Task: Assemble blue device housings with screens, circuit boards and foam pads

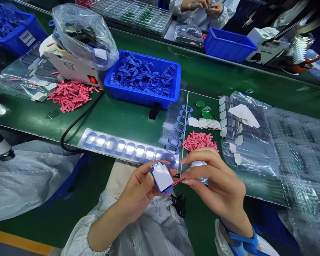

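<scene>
My left hand (142, 190) is closed around a small blue plastic casing (167, 192) with a flat white piece (162, 176) lying in it. Between thumb and finger, my right hand (216, 177) pinches a thin pink strip (178, 181), whose far end meets the casing's lower right edge. Just beyond that hand lies a pile of pink strips (200, 141). A clear sheet (82, 144) bearing a row of blue oval rings (120, 147) runs along the bench edge in front of my left hand.
A blue bin (176, 80) of blue plastic parts stands mid-bench. White pieces (205, 123), green circuit boards (206, 109) and bagged grey parts (237, 124) lie right. A black cable (77, 122) hangs over the edge. Opposite, a co-worker's hands (205, 5) hold something small.
</scene>
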Demonstrator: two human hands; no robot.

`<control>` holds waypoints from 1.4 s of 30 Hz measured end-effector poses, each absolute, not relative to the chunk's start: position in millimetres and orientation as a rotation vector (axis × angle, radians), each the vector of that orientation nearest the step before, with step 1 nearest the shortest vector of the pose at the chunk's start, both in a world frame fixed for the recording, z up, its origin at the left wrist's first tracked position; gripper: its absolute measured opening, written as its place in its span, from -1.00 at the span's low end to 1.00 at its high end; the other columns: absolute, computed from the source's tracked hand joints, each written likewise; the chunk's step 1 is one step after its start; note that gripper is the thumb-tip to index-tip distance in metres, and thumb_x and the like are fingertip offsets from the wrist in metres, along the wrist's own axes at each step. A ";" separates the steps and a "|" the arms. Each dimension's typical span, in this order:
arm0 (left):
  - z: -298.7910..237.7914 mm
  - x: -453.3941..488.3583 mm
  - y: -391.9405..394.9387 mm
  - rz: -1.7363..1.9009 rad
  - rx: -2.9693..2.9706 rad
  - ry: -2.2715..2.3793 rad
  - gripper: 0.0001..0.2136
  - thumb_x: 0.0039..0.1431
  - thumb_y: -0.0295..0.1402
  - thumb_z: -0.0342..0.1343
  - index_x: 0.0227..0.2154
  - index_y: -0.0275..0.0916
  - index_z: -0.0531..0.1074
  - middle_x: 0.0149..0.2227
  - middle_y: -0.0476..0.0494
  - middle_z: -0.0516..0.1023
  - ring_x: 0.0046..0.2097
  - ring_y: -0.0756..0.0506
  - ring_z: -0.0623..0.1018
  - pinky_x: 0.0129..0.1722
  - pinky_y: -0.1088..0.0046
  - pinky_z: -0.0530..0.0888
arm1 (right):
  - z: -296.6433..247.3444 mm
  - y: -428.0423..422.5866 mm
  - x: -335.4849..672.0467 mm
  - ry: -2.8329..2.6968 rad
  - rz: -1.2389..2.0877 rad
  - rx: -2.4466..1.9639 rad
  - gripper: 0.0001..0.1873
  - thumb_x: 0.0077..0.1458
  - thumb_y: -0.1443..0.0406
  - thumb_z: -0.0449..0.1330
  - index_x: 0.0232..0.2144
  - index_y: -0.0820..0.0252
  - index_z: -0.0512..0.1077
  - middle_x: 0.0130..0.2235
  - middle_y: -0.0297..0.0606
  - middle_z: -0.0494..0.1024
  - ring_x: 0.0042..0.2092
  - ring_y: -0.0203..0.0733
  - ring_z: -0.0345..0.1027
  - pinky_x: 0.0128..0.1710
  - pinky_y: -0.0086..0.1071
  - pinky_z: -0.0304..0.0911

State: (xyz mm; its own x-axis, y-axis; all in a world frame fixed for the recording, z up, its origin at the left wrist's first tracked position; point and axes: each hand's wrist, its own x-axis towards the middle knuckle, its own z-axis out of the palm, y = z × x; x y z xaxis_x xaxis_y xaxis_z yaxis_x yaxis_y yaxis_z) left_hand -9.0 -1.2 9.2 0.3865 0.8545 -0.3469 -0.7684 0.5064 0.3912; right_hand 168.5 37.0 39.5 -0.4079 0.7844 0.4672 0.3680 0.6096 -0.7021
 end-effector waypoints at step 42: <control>8.6 13.8 -6.0 1.372 0.354 0.640 -0.70 -0.12 -0.11 0.32 -0.26 -0.02 0.58 -0.15 0.13 0.65 -0.04 0.02 0.55 -0.06 0.68 0.42 | 4.3 6.4 126.3 -1.511 0.703 -0.954 -0.64 0.03 0.22 0.30 -0.07 0.03 0.47 -0.16 -0.25 0.54 -0.14 -0.09 0.37 -0.15 -0.12 0.25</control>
State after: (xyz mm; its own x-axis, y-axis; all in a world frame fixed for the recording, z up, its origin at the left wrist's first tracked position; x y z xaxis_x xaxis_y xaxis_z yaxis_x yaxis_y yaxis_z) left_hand 13.8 -6.0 8.6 0.0667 0.9745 -0.2142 -0.7902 0.1827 0.5849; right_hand 126.3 6.4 4.3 -0.0110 0.8689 0.4949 0.1808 0.4885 -0.8536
